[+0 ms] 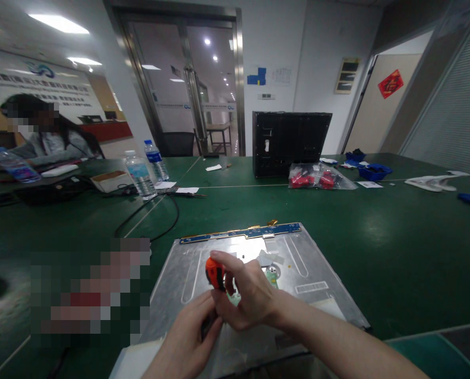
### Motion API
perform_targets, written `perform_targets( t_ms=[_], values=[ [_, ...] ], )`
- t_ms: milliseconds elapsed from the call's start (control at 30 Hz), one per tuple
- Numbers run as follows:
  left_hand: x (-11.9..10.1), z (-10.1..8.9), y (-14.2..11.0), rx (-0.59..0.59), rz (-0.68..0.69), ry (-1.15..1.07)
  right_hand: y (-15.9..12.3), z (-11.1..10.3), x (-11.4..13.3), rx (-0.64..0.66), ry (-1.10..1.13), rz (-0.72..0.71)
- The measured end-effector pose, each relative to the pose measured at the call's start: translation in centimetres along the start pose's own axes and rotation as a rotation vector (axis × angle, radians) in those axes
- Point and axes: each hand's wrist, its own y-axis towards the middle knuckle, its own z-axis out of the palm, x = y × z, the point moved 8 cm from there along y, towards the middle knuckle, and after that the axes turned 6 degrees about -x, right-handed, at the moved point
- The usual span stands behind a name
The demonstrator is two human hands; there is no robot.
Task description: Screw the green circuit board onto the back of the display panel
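Gripping an orange-and-black tool handle (216, 272) in the curled right hand (250, 292), tilted over the middle of a flat, silver metal panel (319, 268). Holding the left hand (191, 329) bent just below the handle, against the right hand; cannot tell whether grasping anything there. Seen lying beneath both, on the dark-green worktop (377, 247), with a narrow blue circuit strip (240, 233) along the far edge.

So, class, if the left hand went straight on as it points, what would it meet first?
The left hand would likely meet the right hand first, though depth there is unclear.
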Motion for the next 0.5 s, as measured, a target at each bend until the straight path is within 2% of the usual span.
perform_targets(
  t_ms=[133, 500],
  values=[
    [0.01, -0.1, -0.03, 0.008, -0.019, 0.015, -0.1, 0.33, -0.32, 0.034, -0.04, 0.02],
    [0.45, -0.14, -0.37, -0.035, -0.032, 0.065, 0.14, 0.06, 0.01, -0.03, -0.013, -0.035]
  ],
)
